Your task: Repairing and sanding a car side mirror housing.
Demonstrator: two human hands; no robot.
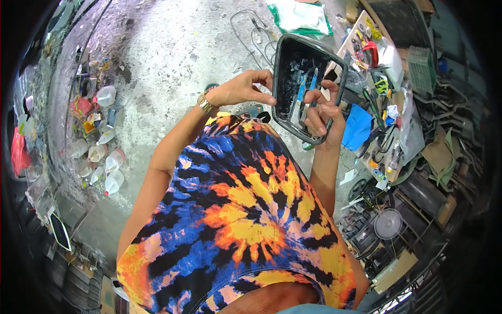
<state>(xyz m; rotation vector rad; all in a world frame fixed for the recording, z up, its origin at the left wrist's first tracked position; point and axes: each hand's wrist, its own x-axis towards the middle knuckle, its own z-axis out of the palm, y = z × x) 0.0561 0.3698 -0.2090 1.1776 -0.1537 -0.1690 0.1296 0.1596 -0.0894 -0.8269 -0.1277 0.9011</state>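
Black housing (287, 60) held up over floor (209, 42); lower right rim clasped by right hand (332, 118), curled across opening; left hand (236, 89) at left rim, whether pinching cannot be told; blue strips (301, 88) inside perhaps reflected, poorly seen.

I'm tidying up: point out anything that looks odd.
Plastic bottles lie strewn at left, some on their sides, as if tossed aside; pale smudges mar the black-rimmed piece in the right hand.
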